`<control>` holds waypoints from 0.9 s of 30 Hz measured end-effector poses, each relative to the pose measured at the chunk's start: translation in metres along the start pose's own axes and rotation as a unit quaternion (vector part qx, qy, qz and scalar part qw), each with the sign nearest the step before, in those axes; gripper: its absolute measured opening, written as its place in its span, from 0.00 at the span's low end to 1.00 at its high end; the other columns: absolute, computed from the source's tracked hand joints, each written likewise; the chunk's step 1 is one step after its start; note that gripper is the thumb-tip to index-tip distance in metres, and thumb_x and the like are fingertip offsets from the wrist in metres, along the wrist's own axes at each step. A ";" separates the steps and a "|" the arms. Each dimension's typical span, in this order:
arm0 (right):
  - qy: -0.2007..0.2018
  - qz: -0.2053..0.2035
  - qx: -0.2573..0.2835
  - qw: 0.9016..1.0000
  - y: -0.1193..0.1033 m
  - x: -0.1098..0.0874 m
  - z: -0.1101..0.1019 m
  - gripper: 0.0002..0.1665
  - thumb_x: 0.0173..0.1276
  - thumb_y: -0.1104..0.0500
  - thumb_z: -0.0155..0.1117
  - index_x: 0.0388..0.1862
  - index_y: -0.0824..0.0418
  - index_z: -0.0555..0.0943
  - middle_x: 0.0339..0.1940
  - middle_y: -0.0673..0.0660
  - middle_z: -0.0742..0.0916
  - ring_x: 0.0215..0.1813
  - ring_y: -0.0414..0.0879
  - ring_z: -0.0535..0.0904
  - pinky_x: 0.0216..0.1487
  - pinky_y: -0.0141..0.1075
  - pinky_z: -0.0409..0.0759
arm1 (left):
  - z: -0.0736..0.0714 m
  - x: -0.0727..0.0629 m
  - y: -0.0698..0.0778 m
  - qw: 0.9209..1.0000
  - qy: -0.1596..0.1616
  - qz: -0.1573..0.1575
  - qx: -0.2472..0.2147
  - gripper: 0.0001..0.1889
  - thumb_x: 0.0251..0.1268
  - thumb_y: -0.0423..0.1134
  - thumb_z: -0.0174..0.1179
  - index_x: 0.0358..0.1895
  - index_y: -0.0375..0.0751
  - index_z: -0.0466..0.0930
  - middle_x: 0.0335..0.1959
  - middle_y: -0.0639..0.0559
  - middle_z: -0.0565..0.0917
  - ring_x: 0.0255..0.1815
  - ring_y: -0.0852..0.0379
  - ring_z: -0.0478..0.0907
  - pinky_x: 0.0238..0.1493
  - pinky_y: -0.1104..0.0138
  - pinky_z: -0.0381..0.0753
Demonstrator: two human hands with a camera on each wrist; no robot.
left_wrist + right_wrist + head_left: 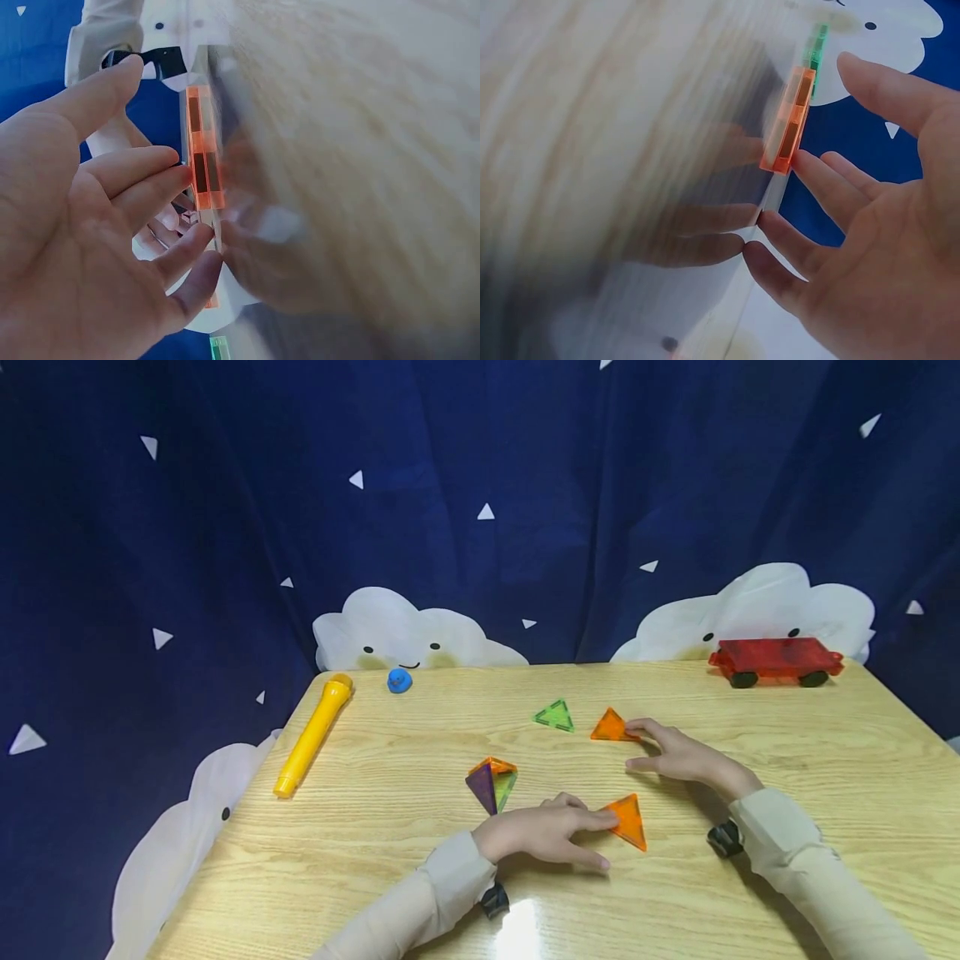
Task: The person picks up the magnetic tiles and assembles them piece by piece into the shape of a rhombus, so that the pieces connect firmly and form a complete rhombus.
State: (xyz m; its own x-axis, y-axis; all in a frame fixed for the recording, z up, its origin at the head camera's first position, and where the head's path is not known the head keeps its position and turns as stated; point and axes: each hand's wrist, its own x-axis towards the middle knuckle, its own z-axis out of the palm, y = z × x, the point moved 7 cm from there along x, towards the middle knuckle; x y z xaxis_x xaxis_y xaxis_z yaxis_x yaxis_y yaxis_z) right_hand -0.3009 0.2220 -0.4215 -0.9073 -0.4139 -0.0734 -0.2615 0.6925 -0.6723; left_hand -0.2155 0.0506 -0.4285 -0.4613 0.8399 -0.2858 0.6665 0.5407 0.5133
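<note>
Left hand: A person's left hand (551, 835) reached over the table (375, 727) with its fingers loosely extended and apart, a fingertip on the near orange triangle.
Right hand: The right hand (678, 756), farther forward, also held its fingers apart, one fingertip touching the far orange triangle at its right corner.
Near orange triangle: The near orange triangle (630, 823) lay flat on the tabletop, just beyond the left fingers.
Far orange triangle: The far orange triangle (611, 727) lay flat farther back, between the right hand and a green triangle (557, 715).
Standing piece: A small pyramid (483, 788) of purple, orange and green sides stood just beyond the left hand.
Table's left side: A yellow stick (311, 739) with a rounded end lay slantwise, a blue duck (400, 682) near its far tip.
Far right: A red car (776, 658) on black wheels stood by the back edge.
Backdrop: A navy curtain (480, 435) hung behind, patterned with white triangles and smiling clouds.
</note>
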 end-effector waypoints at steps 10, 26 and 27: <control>0.000 -0.015 0.015 1.000 -0.001 -0.014 -0.003 0.37 0.66 0.54 0.63 0.65 0.74 0.63 0.65 0.74 0.69 0.67 0.71 0.59 0.62 0.64 0.59 | -0.002 -0.010 -0.002 1.000 0.010 0.002 0.011 0.30 0.70 0.56 0.51 0.72 0.52 0.61 0.71 0.65 0.62 0.70 0.54 0.56 0.68 0.58 0.57; -0.015 -0.006 0.049 0.999 0.010 -0.042 -0.007 0.31 0.70 0.54 0.60 0.64 0.70 0.64 0.64 0.73 0.71 0.66 0.71 0.62 0.60 0.63 0.64 | -0.003 -0.035 -0.014 1.000 0.029 0.004 -0.007 0.27 0.71 0.52 0.52 0.70 0.50 0.65 0.69 0.61 0.67 0.70 0.50 0.58 0.68 0.58 0.60; -0.015 -0.007 0.051 0.999 0.011 -0.043 -0.007 0.30 0.70 0.55 0.60 0.63 0.70 0.64 0.64 0.72 0.71 0.66 0.71 0.62 0.60 0.63 0.64 | -0.003 -0.035 -0.015 1.000 0.030 0.004 -0.007 0.27 0.71 0.52 0.52 0.70 0.50 0.65 0.69 0.61 0.67 0.70 0.50 0.58 0.68 0.58 0.60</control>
State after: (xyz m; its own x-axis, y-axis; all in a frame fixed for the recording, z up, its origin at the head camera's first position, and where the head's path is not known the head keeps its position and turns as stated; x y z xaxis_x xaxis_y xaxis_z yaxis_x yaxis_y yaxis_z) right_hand -0.2670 0.2513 -0.4202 -0.8932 -0.4418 -0.0837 -0.2388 0.6236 -0.7444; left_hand -0.2111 0.0125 -0.4233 -0.4915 0.8393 -0.2326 0.6618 0.5335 0.5267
